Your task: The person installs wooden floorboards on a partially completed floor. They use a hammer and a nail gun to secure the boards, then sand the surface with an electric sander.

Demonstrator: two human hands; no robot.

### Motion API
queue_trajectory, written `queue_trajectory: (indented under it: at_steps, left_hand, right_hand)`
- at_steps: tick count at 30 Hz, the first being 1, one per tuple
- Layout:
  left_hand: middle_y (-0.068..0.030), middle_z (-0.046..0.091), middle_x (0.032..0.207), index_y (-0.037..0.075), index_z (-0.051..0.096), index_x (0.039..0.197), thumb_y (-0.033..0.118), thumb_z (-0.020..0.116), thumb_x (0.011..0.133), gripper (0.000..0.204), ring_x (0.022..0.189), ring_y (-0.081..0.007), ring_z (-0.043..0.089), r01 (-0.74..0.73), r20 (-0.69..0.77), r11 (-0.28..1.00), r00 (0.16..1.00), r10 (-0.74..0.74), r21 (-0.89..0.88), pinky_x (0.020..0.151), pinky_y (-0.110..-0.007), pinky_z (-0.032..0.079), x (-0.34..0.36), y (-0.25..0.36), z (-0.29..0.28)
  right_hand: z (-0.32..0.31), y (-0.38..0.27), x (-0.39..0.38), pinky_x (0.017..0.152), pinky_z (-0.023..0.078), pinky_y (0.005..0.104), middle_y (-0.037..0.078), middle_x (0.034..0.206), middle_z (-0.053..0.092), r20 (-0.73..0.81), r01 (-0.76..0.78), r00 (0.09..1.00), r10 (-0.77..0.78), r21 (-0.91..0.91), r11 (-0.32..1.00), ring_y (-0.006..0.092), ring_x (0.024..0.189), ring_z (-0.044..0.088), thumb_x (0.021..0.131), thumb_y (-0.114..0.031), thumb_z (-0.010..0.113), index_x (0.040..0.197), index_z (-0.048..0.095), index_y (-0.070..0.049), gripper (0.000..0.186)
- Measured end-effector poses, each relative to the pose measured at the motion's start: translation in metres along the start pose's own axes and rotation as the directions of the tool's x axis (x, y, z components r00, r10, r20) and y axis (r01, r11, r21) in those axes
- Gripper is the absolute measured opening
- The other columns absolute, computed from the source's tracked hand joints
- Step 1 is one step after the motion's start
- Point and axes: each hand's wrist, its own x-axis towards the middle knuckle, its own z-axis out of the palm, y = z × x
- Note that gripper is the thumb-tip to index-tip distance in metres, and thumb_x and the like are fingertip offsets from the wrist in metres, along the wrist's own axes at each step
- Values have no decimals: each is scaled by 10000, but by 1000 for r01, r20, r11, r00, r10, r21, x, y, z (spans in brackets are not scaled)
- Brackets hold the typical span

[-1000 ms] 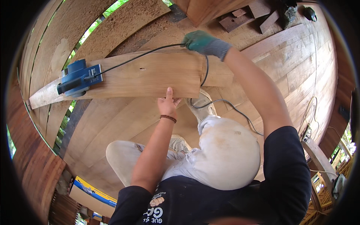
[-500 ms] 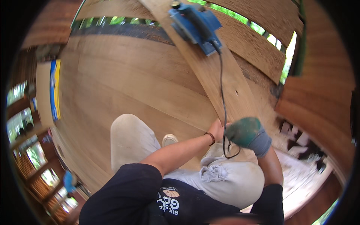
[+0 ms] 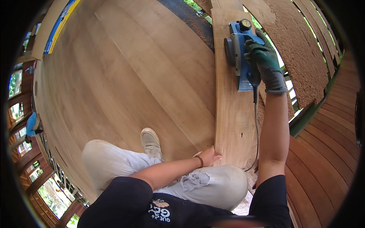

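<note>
A long wooden plank [image 3: 232, 125] runs away from me along the right side of the floor. On its far part rests a blue electric planer [image 3: 236, 57] with a black front knob and handle. My right hand [image 3: 265, 62], in a green and grey work glove, is closed round the planer's handle; one finger stretches forward. My bare left hand [image 3: 210, 156], with a bracelet at the wrist, grips the plank's left edge near its close end. Its thumb shows on top; the other fingers are partly hidden. A black cord [image 3: 257, 133] trails from the planer back beside my right forearm.
Wide wooden boards [image 3: 125, 76] spread out to the left, under my shoe [image 3: 151, 142]. Boards covered in shavings [image 3: 292, 49] lie at the far right with gaps between them. Slatted wood [image 3: 327, 144] curves along the right. A cardboard box [image 3: 42, 41] stands far left.
My right hand has left the cord near my knee and reached forward onto the planer's handle. My left hand stays at the plank's close end. The view has turned, so the plank now looks upright.
</note>
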Motion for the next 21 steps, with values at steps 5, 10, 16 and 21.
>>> queue_trajectory:
  at_steps: [5, 10, 16, 21]
  left_hand:
    - [-350, 693, 1164, -124, 543, 1264, 362, 741, 942, 616, 1145, -464, 675, -13, -6, 999, 1000, 13, 49, 984, -488, 541, 15, -12, -1]
    - [-363, 691, 1136, -136, 547, 1252, 374, 752, 934, 635, 1119, -465, 686, -61, -4, 996, 998, 61, -72, 968, -479, 549, 20, -6, -11]
    - [-310, 738, 1041, -82, 667, 1127, 395, 725, 946, 513, 1011, -453, 724, -15, 7, 999, 1000, 15, 45, 906, -488, 571, 29, -16, -15]
    - [-354, 700, 1119, -145, 549, 1264, 442, 749, 923, 707, 1093, -473, 694, -29, 49, 1000, 998, 29, -12, 950, -495, 563, 38, -36, -9]
  right_hand:
    - [2, 24, -66, 752, 566, 227, 99, 1212, 673, 3, 146, 989, -148, -202, 968, 142, 936, 688, 944, 11, 688, 1505, 474, 12, 600]
    - [-20, 71, -179, 986, 521, 318, 159, 1429, 592, 22, 351, 911, -411, -563, 748, 237, 1232, 619, 983, -44, 712, 1483, 505, 14, 545]
    - [0, 61, -102, 1009, 526, 319, 158, 1413, 611, -29, 314, 916, -401, -571, 759, 224, 1234, 636, 961, -9, 706, 1482, 512, 31, 557]
    - [15, 43, 71, 580, 516, 235, 45, 986, 709, 63, 374, 910, -409, -547, 749, 81, 682, 616, 932, -43, 671, 1399, 596, -2, 475]
